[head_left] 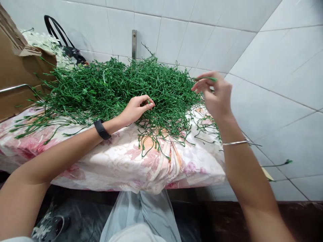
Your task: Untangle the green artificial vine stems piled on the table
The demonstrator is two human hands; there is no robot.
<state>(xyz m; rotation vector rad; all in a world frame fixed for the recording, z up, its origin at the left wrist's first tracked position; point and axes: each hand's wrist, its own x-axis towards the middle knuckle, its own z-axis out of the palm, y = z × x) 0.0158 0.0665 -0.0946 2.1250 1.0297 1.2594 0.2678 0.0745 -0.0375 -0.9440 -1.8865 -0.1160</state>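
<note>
A big heap of thin green plastic stems (pixel 111 90) lies on a surface covered with a pink floral cloth (pixel 121 161). My left hand (pixel 136 109), with a black band on the wrist, rests on the heap's near edge, its fingers pinched together on stems there. My right hand (pixel 215 94), with a silver bangle on the wrist, is raised at the heap's right side. Its fingers are closed on one green stem (pixel 205 79) that points left.
White tiled walls rise behind and to the right. A cardboard box (pixel 15 67) with a metal bar stands at the left. White flowers (pixel 42 42) and a black-handled bag (pixel 68 47) sit behind it. A clear plastic bag (pixel 141 211) hangs below the cloth's front edge.
</note>
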